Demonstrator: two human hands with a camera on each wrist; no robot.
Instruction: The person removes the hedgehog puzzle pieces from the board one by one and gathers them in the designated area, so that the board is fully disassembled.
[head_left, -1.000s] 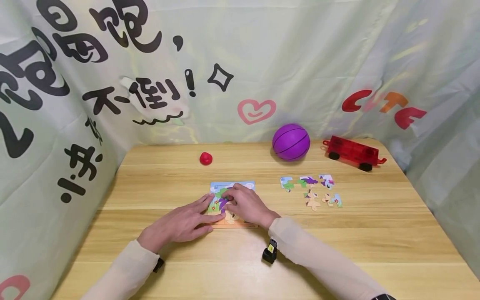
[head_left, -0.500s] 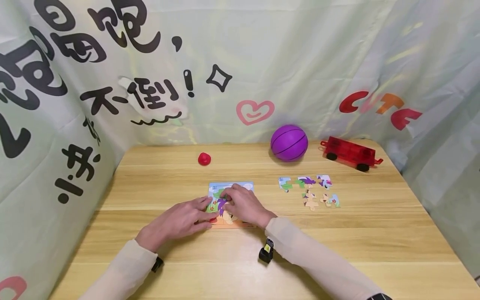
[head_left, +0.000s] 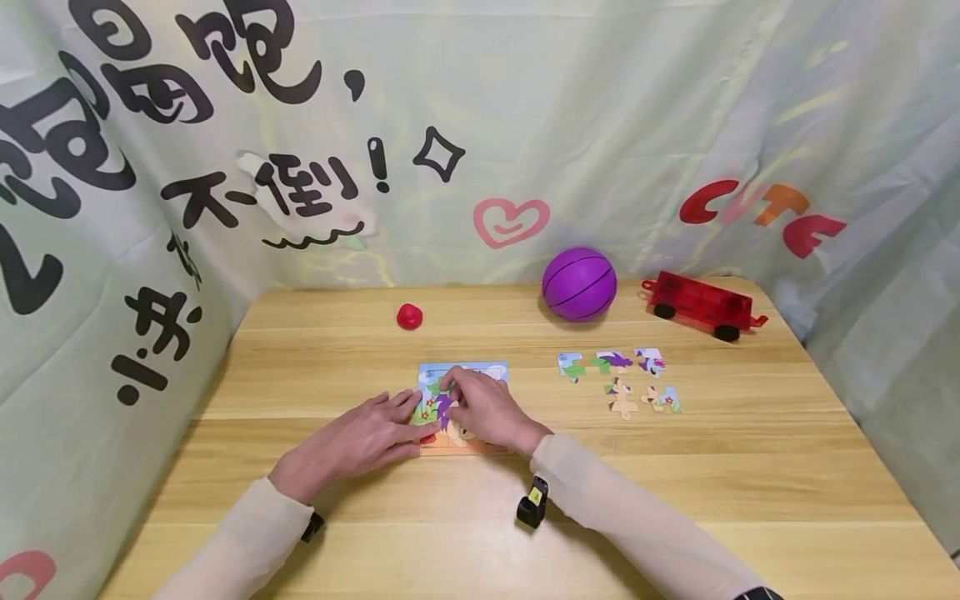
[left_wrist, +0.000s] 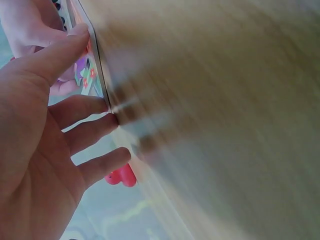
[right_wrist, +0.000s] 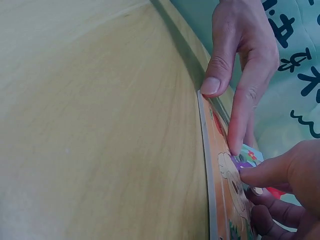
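the left hand [head_left: 360, 442] lies flat, its grip relaxed with straight fingers steadying the rectangular cardboard puzzle board [head_left: 462, 371] mid-surface, while the right hand [head_left: 483, 410] pinches a purple puzzle piece [right_wrist: 242, 164] onto it, five loose puzzle pieces [head_left: 621, 379] lying apart rightward.

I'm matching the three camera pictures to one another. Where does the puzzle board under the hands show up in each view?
Head: the puzzle board lies at table centre, partly under both hands.
Left wrist: its edge runs down the upper left, against the left hand's fingertips.
Right wrist: its edge runs down right of centre.
Shared landmark: the small red toy, behind the board.
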